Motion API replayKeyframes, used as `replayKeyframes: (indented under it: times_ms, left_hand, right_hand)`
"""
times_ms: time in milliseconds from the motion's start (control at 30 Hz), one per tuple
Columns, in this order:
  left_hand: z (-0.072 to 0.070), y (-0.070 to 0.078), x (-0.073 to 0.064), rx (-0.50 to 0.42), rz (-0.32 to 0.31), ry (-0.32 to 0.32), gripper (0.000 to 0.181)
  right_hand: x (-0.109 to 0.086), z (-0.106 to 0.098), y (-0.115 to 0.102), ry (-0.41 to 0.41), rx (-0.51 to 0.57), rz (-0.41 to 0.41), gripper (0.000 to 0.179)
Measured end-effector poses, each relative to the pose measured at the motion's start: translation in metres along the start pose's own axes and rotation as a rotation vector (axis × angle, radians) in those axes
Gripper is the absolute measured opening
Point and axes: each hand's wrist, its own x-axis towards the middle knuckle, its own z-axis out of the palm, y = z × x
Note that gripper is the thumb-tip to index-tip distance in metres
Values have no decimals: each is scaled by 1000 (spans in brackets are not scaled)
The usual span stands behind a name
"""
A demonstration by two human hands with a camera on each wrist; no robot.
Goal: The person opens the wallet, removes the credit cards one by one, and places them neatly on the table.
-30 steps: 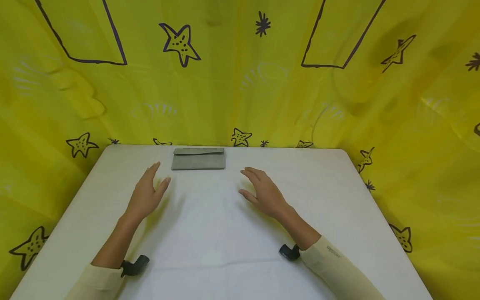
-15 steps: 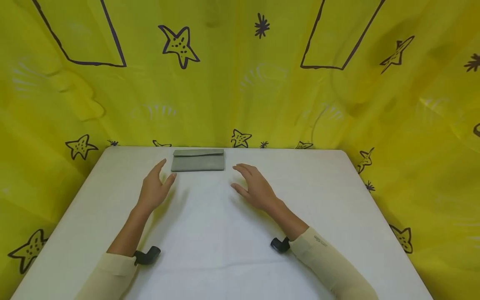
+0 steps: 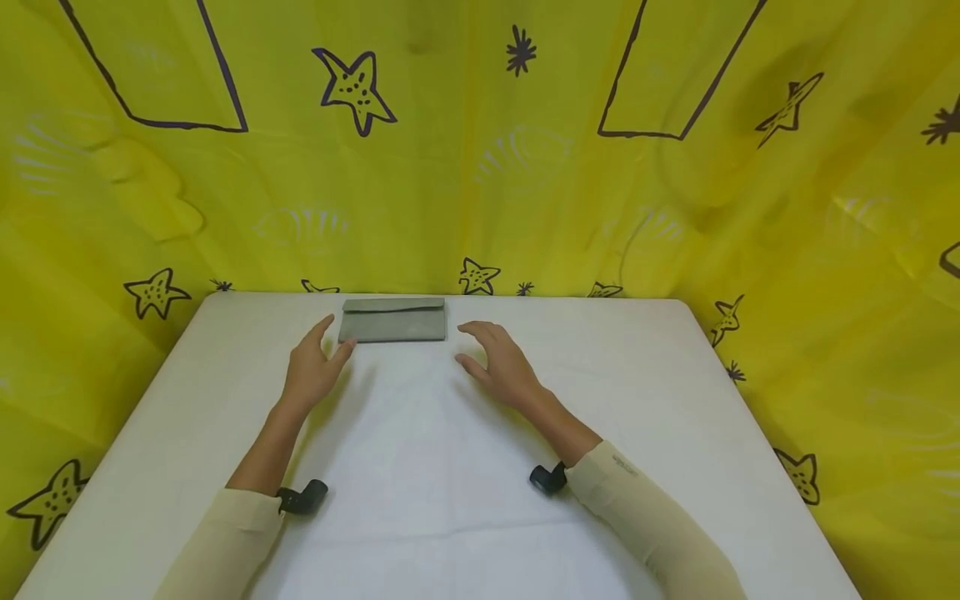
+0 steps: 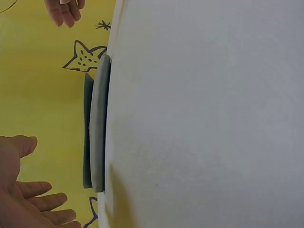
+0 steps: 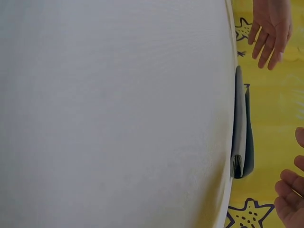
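A flat grey-green case (image 3: pixel 393 323) with a fold-over flap, like a long wallet or glasses pouch, lies at the far edge of the table. My left hand (image 3: pixel 310 371) hovers at its left end, fingers spread, the thumb overlapping its near left corner in the head view. Off its right end is my right hand (image 3: pixel 501 360), fingers loosely bent and thumb apart, holding nothing. In the left wrist view the case (image 4: pixel 99 126) shows edge-on beside the left hand's open palm (image 4: pixel 28 194). The right wrist view shows the case (image 5: pixel 240 128) with its flap slightly raised.
A white cloth covers the table (image 3: pixel 450 467). Behind and along both sides hangs a yellow curtain (image 3: pixel 420 183) with starfish drawings. Dark wrist cameras (image 3: pixel 303 497) sit at the cuffs of both light sleeves (image 3: pixel 225 542).
Both hands have moved inward and forward, the left to the right and the right to the left, closing on the case's two ends. The case stays where it was.
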Motion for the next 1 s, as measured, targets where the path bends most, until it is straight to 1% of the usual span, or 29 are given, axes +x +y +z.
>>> replayKeyframes:
  times_ms: [167,400,633,800,900,1000]
  left_hand:
    - [5,-5,6,-9,-25,7,69]
    - [8,-4,15,-27,-60,2,70]
    - [9,-8,22,-46,-62,18,71]
    - [11,-12,27,-88,-70,34,71]
    - [13,-15,30,-106,-81,48,70]
    - [15,-15,35,-120,-86,64,67]
  right_hand:
    - [9,4,0,37,-3,-31,42]
    - [23,9,-4,30,0,-42,41]
    - [34,17,-6,37,20,-76,39]
    - [42,18,-7,52,35,-81,37]
    - [46,19,-8,43,50,-81,37]
    - [52,18,-6,36,60,-97,37]
